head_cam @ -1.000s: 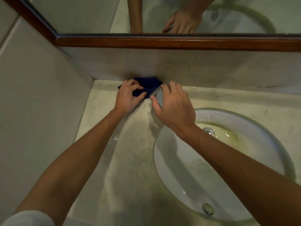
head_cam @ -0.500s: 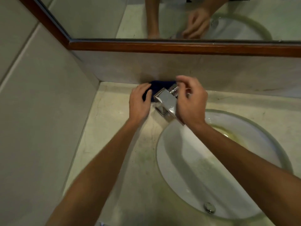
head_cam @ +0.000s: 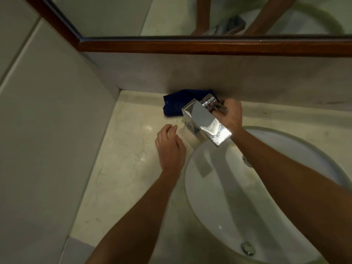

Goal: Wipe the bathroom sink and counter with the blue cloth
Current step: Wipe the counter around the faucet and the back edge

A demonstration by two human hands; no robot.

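The dark blue cloth [head_cam: 177, 102] lies bunched on the marble counter [head_cam: 123, 149], against the back wall and left of the chrome faucet [head_cam: 205, 122]. No hand touches it. My left hand [head_cam: 170, 147] hovers over the counter below the cloth, fingers loosely curled and holding nothing. Behind the faucet, my right hand [head_cam: 231, 114] has its fingers curled round the faucet handle [head_cam: 215, 105]. The white oval sink [head_cam: 238, 202] fills the lower right, under my right forearm.
A tiled wall [head_cam: 47, 130] closes off the counter on the left. A wood-framed mirror [head_cam: 209, 44] runs above the backsplash. The drain [head_cam: 247, 161] and an overflow fitting [head_cam: 248, 248] sit in the basin.
My left hand let go of the cloth and drew back toward me. My right hand moved behind the faucet onto its handle. The view shifted, showing the whole faucet.
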